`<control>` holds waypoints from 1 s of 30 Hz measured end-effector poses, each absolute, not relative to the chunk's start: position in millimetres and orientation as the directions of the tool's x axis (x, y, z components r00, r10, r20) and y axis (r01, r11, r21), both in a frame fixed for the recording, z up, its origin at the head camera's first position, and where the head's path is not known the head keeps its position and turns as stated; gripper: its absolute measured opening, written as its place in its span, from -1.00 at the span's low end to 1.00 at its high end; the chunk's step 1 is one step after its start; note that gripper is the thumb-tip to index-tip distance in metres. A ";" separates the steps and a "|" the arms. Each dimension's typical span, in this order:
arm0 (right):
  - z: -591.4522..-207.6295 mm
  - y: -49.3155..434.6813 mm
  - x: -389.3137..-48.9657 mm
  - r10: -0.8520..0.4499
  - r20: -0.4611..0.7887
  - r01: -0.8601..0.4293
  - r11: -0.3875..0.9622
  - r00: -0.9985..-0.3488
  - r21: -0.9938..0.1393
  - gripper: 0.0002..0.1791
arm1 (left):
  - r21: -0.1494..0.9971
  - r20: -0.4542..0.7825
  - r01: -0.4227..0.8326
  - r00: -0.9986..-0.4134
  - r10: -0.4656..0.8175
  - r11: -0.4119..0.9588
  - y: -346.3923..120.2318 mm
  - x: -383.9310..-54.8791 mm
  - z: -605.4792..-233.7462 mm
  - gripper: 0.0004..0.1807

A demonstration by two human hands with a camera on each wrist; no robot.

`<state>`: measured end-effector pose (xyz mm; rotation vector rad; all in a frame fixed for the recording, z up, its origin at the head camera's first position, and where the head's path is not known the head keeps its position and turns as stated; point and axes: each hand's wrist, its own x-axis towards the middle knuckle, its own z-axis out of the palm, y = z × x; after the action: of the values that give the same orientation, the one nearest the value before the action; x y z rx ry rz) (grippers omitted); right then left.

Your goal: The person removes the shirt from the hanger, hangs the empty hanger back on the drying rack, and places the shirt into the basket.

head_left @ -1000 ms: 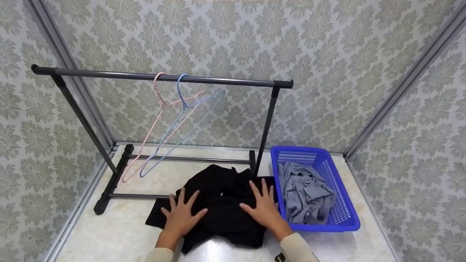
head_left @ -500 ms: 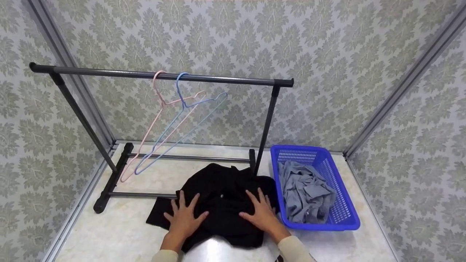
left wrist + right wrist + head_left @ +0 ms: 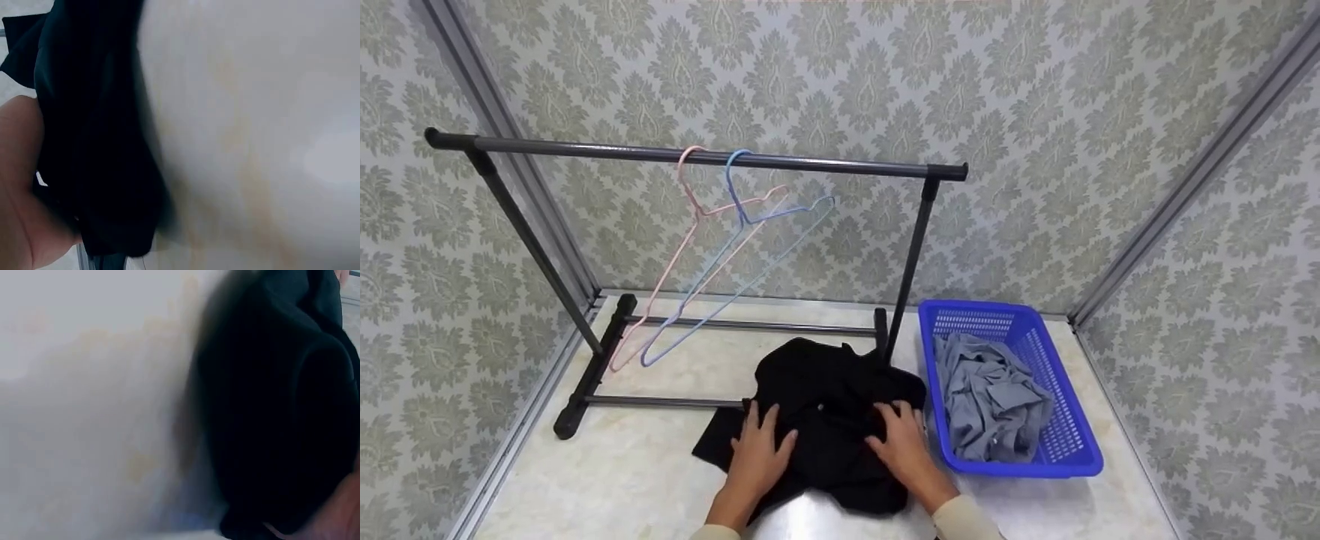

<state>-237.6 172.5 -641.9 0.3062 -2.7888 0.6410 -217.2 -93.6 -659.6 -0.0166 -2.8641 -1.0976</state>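
Observation:
A black shirt [image 3: 832, 450] lies crumpled on the pale table, a small light button showing near its middle. My left hand [image 3: 757, 457] grips its left side with bent fingers; a sleeve-like flap sticks out beyond that hand. On the opposite side, my right hand [image 3: 904, 450] has its fingers curled into the cloth beside the basket. In the left wrist view the dark cloth [image 3: 101, 129] hangs alongside part of the hand. Dark folds [image 3: 275, 405] fill the right side of the right wrist view, and most of that hand is hidden there.
A black garment rack [image 3: 607, 148] stands behind the shirt, its foot bar partly covered by the cloth. A pink hanger [image 3: 671, 262] and a blue hanger [image 3: 712, 262] hang from it. At right, a blue basket [image 3: 1072, 420] holds crumpled grey clothing [image 3: 994, 397].
Both hands' spread fingers have drawn together and bent on the cloth. The left hand has moved right, and the shirt's left side has come inward with it.

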 end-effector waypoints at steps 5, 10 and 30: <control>-628.1 169.8 -238.2 -0.222 0.393 -0.387 0.825 -0.892 -0.412 -0.69 | 0.647 0.241 0.148 -0.970 -0.016 0.748 -87.0 -217.7 -655.0 -0.46; -613.2 165.3 -239.4 -0.275 0.370 -0.448 0.704 -0.887 -0.551 -0.78 | 0.648 0.273 0.218 -0.961 0.045 0.730 -82.0 -221.8 -646.9 -0.49; -634.2 156.3 -240.7 -0.297 0.282 -0.405 0.756 -0.912 -0.514 -0.53 | 0.561 0.522 0.468 -0.840 0.146 0.683 -76.0 -219.9 -645.8 -0.10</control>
<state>-240.7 156.3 -634.2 0.5589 -2.7697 0.8733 -219.9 -76.0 -645.8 -0.4764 -2.4549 -0.9903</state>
